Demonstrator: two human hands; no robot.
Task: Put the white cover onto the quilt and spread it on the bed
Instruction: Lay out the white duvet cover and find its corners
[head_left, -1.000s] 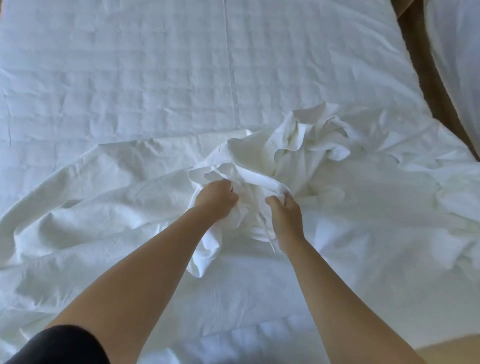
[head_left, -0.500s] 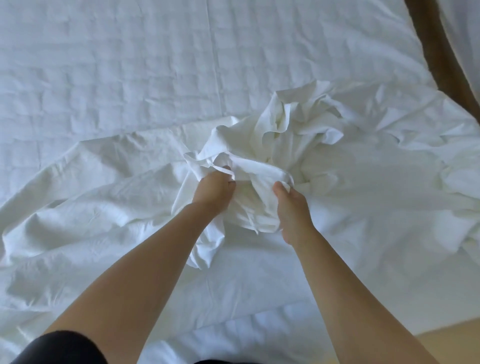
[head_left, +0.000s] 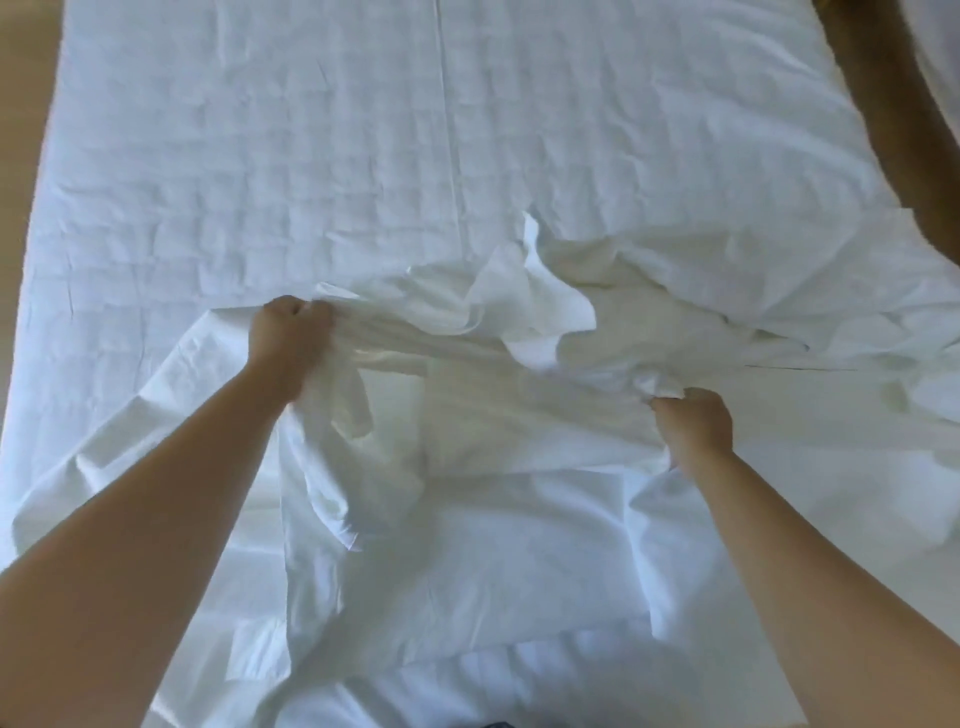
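Looking down from the head camera, two bare forearms reach out over one bed (head_left: 156, 156) that fills nearly the whole view. One white cover (head_left: 467, 545) lies rumpled across the near half of the bed, from the near edge up to about the middle. It is bunched into loose folds toward the right edge.

The left hand (head_left: 291, 338) is clenched around a gathered edge of the cover near the middle of the bed, left of centre, with the knuckles up. The right hand (head_left: 693, 426) is curled on another bunch of the same cover, right of centre and a little nearer the near edge. The two hands are well apart, and the cloth between them is drawn into a taut, slightly raised band. A loose flap (head_left: 540, 306) stands up just beyond that band.

The far half of the bed shows one quilted white layer (head_left: 623, 130) lying flat, stitched in squares with a straight seam running down its centre. Whether this is the quilt or a mattress pad cannot be told. The cover's far folds overlap its near part.

Tan floor (head_left: 21, 156) shows along the bed's left edge. A brown strip (head_left: 909, 130) runs past the far right corner, with a sliver of other white bedding (head_left: 943, 31) beyond it.
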